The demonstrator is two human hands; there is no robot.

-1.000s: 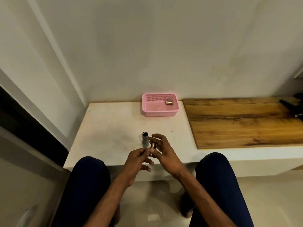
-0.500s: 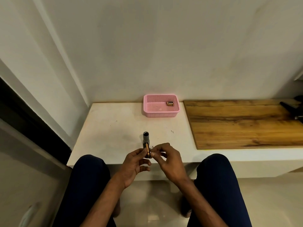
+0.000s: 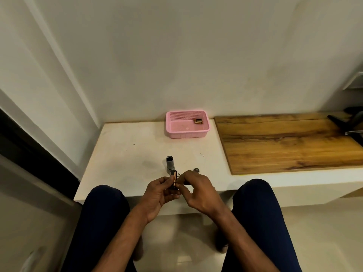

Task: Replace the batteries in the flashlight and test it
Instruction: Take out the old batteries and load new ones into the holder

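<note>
One desk [image 3: 125,154] carries the rest. One pink basket [image 3: 187,132] stands at 12 o'clock, with two batteries [image 3: 198,121] showing in its 2 o'clock corner, too small to rule out a third. One flashlight tube [image 3: 170,163] stands at the centre, one round cap [image 3: 196,170] at its 4 o'clock. One dark holder [image 3: 173,187] and one battery [image 3: 174,176] are at 6 o'clock. One wooden board [image 3: 284,142] lies at 3 o'clock.
</note>
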